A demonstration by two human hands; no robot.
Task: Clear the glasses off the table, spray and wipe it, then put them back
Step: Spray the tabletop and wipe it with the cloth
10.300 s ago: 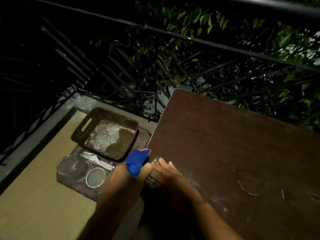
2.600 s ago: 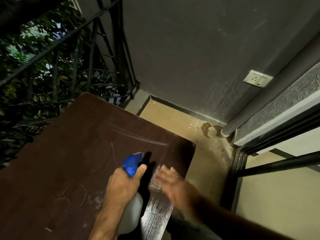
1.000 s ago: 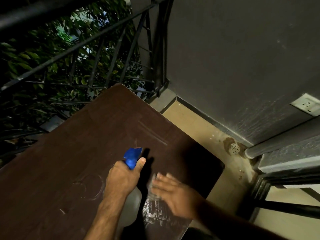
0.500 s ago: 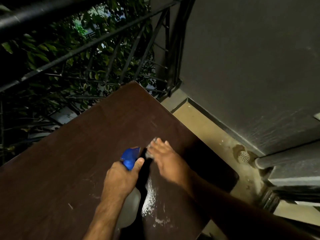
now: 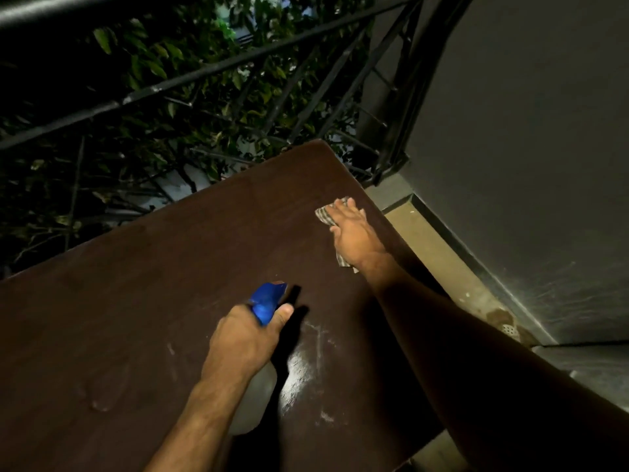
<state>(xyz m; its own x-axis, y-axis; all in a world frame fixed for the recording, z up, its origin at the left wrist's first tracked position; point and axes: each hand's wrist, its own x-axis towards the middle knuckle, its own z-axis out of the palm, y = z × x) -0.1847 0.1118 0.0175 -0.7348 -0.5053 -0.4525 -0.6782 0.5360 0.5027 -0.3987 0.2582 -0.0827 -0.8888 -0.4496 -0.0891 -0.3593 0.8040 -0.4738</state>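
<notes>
The dark brown table fills the lower left of the head view. My left hand grips a white spray bottle with a blue head, held just above the table's middle. My right hand lies flat with straight fingers on a checked cloth, pressing it onto the table near the far right edge. A wet, streaky patch shines beside the bottle. No glasses are in view.
A black metal railing with leafy branches behind it runs along the table's far side. A grey wall stands on the right, with a strip of tan floor and a floor drain below it.
My right hand has slid the cloth away from the bottle toward the table's far right edge. My left hand keeps the spray bottle in about the same place.
</notes>
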